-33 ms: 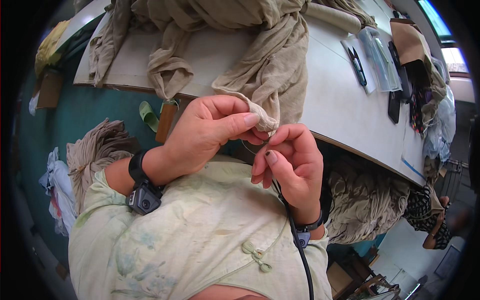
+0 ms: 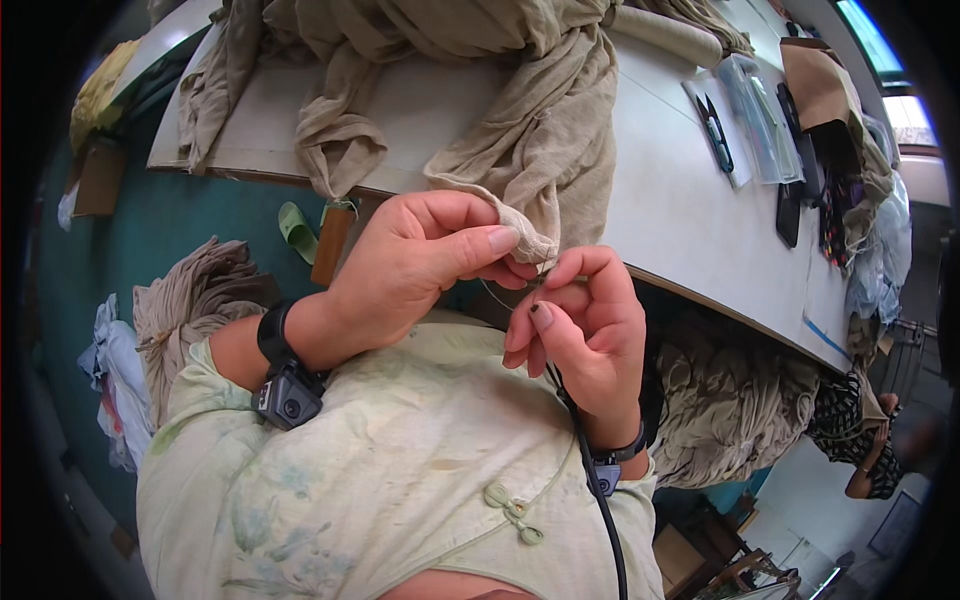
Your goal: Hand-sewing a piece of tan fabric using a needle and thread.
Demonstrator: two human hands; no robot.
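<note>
My left hand is closed, pinching the folded edge of a beige cloth between thumb and curled fingers. That cloth trails down from the table toward me. Close by its pinched corner is my right hand, its fingers bent and drawn together just below the edge. A thin, pale thread curves between the two hands. Whatever sits between the right fingertips is too fine to make out; a small dark spot shows at the thumb tip.
Across the white table lie more beige cloth, a fabric roll, thread snips and a clear plastic box. Gathered cloth is under its right side. At left lie bundled cloth and a green slipper. Another person is at far right.
The fingers of my right hand have shifted very slightly beside the cloth edge, and the thread's curve differs a little. My left hand keeps its pinch in the same place.
</note>
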